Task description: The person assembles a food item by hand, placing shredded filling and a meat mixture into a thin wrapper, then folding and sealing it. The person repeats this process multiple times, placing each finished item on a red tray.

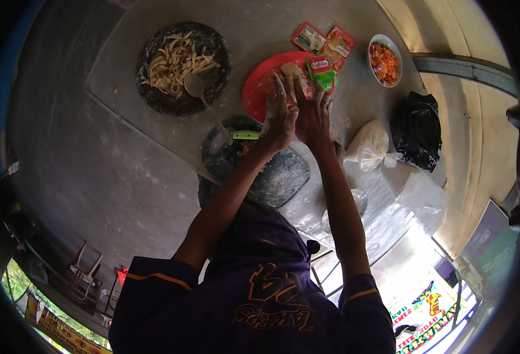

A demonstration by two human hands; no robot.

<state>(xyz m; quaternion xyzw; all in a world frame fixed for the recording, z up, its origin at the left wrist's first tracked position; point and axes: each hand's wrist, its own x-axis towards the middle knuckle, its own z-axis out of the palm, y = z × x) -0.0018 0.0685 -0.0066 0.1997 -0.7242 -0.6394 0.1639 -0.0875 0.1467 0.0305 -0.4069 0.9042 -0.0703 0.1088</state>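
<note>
Both my hands reach forward over a round red plate (255,88), floury, with their fingers stretched out. The fingertips of my left hand (281,118) and my right hand (313,112) meet at a pale, flattish piece of dough (292,69) on the plate. The hands lie close together, and part of the dough is hidden under the fingers. A green packet (320,71) rests on the plate's right side, next to my right fingertips. Just beyond the plate's rim are a red packet (338,42) and another red-edged packet (308,38).
A dark floured pan (148,94) at left holds pale dough strips (177,62) and a metal spoon (195,87). Under my left forearm sits a dark board or dish with a green handle (247,135). Rightward are a bowl (371,59) of orange pieces, a flour bag (369,144) and a black bag (416,130).
</note>
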